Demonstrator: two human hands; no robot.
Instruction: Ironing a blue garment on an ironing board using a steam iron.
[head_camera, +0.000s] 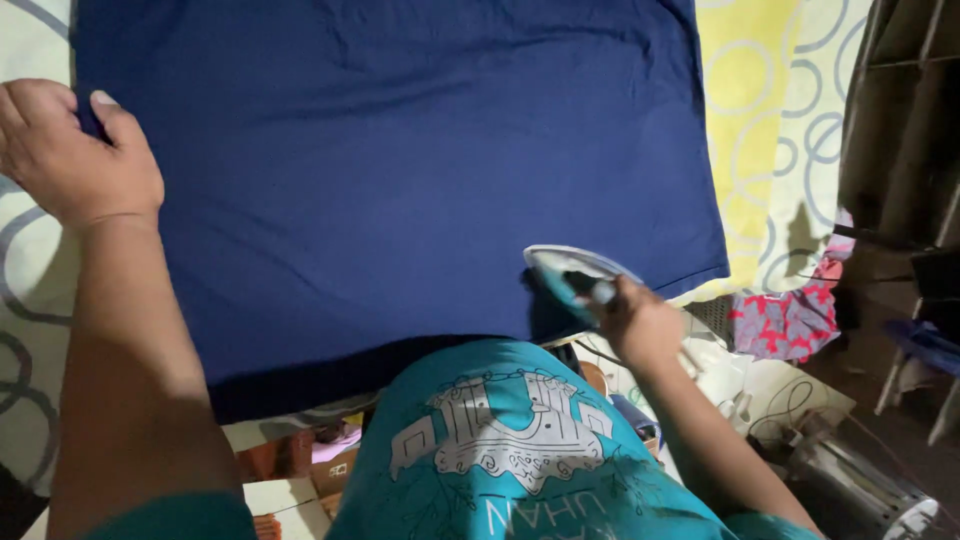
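Observation:
A navy blue garment (400, 150) lies spread flat over a surface covered by a yellow and cream sheet with ring patterns (760, 110). My left hand (75, 150) grips the garment's left edge, thumb on top of the fabric. My right hand (635, 320) is closed around the handle of a teal and white clothes iron (570, 272), which is at the garment's lower right corner near the hem. I wear a teal printed shirt (500, 450), seen at the bottom of the view.
A red patterned cloth (790, 320) hangs off the right side of the surface. A metal cylinder (860, 490) and cables lie on the floor at the lower right. Dark shelving (900, 100) stands at the right. Boxes and papers (310, 460) sit below the surface.

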